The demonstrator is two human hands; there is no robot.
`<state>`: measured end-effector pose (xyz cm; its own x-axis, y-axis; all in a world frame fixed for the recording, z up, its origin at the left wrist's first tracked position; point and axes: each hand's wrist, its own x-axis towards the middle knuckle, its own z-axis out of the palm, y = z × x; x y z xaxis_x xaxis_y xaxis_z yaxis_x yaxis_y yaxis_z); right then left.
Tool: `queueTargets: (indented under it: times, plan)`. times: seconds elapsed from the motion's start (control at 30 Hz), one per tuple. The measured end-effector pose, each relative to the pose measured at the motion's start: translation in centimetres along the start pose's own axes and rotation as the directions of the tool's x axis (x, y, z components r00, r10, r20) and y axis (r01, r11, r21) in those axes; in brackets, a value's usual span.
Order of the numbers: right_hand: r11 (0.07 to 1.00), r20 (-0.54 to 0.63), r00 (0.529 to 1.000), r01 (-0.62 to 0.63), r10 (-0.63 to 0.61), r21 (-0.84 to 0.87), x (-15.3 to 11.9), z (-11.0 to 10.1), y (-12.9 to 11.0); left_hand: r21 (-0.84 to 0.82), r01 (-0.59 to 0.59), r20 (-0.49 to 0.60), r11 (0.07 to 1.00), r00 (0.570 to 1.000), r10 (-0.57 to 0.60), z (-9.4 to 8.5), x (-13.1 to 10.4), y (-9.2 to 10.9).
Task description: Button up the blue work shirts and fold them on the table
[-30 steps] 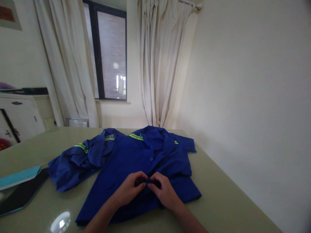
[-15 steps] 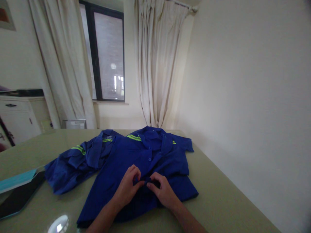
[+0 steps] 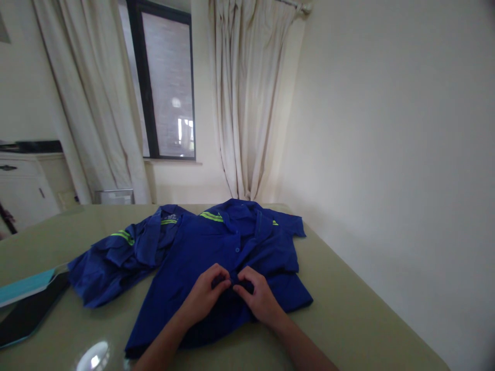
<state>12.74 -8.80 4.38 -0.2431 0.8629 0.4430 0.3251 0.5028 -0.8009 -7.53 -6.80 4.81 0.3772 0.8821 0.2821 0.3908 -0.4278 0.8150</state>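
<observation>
A dark blue short-sleeved shirt (image 3: 201,247) with yellow-green stripes lies spread on the table, its collar at the far side and its hem toward me. My left hand (image 3: 209,291) pinches the shirt's front edge at the middle. Close beside it, my right hand (image 3: 257,293) pinches the same edge from the right, the fingertips of both hands nearly touching. One button shows above the hands; whatever lies between the fingertips is too small to make out. A second blue garment (image 3: 116,257) with yellow-green stripes lies crumpled against the shirt's left side.
A light blue flat item (image 3: 27,287) and a black flat object (image 3: 33,312) lie at the left of the greenish table (image 3: 348,319). A wall runs along the table's right side. Curtains (image 3: 247,103), a window and a white cabinet (image 3: 29,180) stand behind.
Both hands have shifted slightly upward, still pinching the shirt front, and its fabric between them has changed shape. The whole view has moved a little.
</observation>
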Motion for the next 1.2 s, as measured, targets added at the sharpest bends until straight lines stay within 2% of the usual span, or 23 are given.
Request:
queueTargets:
  times: [0.17, 0.33, 0.5, 0.57, 0.63, 0.7, 0.73, 0.8, 0.87, 0.9, 0.93, 0.97, 1.03, 1.07, 1.13, 1.2]
  plan:
    - [1.0, -0.035, 0.999, -0.023, 0.022, -0.016, 0.1, 0.0, 0.2, -0.185, 0.067, 0.068, 0.981, 0.996, -0.055, -0.5, 0.4, -0.9]
    - [0.998, -0.047, 0.998, -0.041, 0.04, -0.038, 0.0, 0.0, 0.1, -0.08, 0.055, 0.011, 0.995, 0.998, -0.054, -0.5, 0.0, 0.0]
    - [0.992, -0.002, 0.998, -0.06, 0.06, 0.113, 0.3, -1.3, -0.5, -0.028, 0.001, -0.107, 1.0, 0.994, -0.004, -1.0, -0.4, 1.7]
    - [0.97, 0.006, 0.993, -0.121, 0.122, 0.213, 0.6, -2.1, -0.6, -0.062, 0.006, -0.048, 0.998, 0.999, -0.009, -1.7, -0.6, 2.4]
    - [0.93, 0.016, 0.978, -0.203, 0.208, 0.308, 0.9, -2.6, -0.4, -0.134, 0.058, 0.096, 0.989, 0.994, -0.045, -2.5, -0.9, 3.0]
    - [0.898, -0.007, 0.96, -0.259, 0.279, 0.356, 1.2, -2.8, 0.0, -0.204, 0.152, 0.283, 0.967, 0.955, -0.09, -3.0, -1.4, 3.6]
    - [0.899, -0.03, 0.955, -0.266, 0.294, 0.348, 1.2, -2.7, 0.2, -0.22, 0.204, 0.381, 0.954, 0.918, -0.109, -3.2, -1.7, 3.7]
    - [0.94, -0.088, 0.96, -0.239, 0.267, 0.244, 1.2, -2.4, 0.5, -0.228, 0.321, 0.58, 0.919, 0.803, -0.136, -3.1, -2.1, 3.7]
    - [0.981, -0.123, 0.973, -0.187, 0.193, 0.056, 1.0, -2.0, 0.5, -0.208, 0.41, 0.71, 0.888, 0.687, -0.151, -2.7, -2.3, 3.2]
    - [0.986, -0.128, 0.98, -0.161, 0.155, -0.036, 0.8, -1.7, 0.5, -0.195, 0.423, 0.721, 0.885, 0.673, -0.163, -2.4, -2.2, 2.8]
    - [0.984, -0.128, 0.984, -0.141, 0.127, -0.107, 0.7, -1.4, 0.5, -0.179, 0.403, 0.684, 0.898, 0.707, -0.181, -2.0, -2.0, 2.3]
    - [0.98, -0.125, 0.986, -0.133, 0.115, -0.151, 0.5, -1.2, 0.4, -0.151, 0.355, 0.598, 0.922, 0.776, -0.201, -1.5, -1.7, 1.7]
    - [0.973, -0.114, 0.983, -0.161, 0.144, -0.164, 0.3, -0.6, 0.5, -0.054, 0.243, 0.36, 0.969, 0.91, -0.208, -0.6, -1.1, 0.8]
    - [0.972, -0.111, 0.979, -0.186, 0.171, -0.146, 0.3, -0.3, 0.6, 0.006, 0.192, 0.259, 0.981, 0.948, -0.187, -0.2, -0.9, 0.5]
    - [0.973, -0.098, 0.972, -0.222, 0.215, -0.067, 0.3, 0.1, 0.9, 0.13, 0.095, 0.158, 0.987, 0.981, -0.115, 0.7, -0.7, 0.2]
    - [0.974, -0.072, 0.972, -0.22, 0.224, 0.058, 0.5, 0.3, 1.3, 0.248, -0.008, 0.15, 0.969, 0.988, -0.03, 1.6, -0.9, 0.2]
